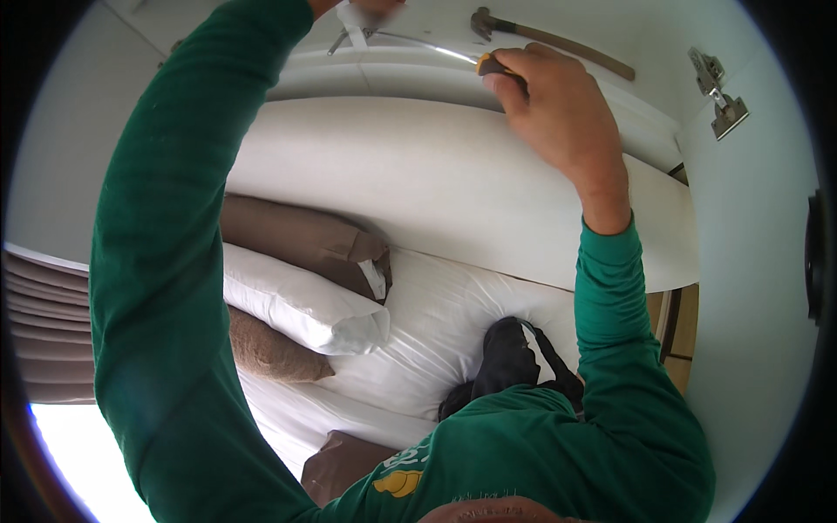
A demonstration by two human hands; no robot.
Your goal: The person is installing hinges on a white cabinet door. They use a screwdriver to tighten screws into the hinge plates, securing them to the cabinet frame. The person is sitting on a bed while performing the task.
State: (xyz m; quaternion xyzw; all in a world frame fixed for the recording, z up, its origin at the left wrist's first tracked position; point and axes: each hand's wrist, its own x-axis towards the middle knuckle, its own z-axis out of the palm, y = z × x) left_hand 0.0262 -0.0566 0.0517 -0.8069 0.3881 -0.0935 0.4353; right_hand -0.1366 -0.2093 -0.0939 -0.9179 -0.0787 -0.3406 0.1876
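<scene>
Green sleeves (157,288) frame the right hand (562,109), fingers wrapped round a stiff, light screwdriver (488,63) by its grippy handle at the far shelf (410,78); left hand (362,10) fingers unclear.

One view only, from a wide fisheye camera worn on the person's head, looking steeply down along the body. It sits close: the green sleeves fill much of the picture, rising from the lower edge toward the top, where the right hand (558,105) and left hand (370,9) reach a white ledge (418,78). Well below lies the bed (436,331) with its pillows. Straight edges bow toward the dark round rim, and no second view shares the scene
</scene>
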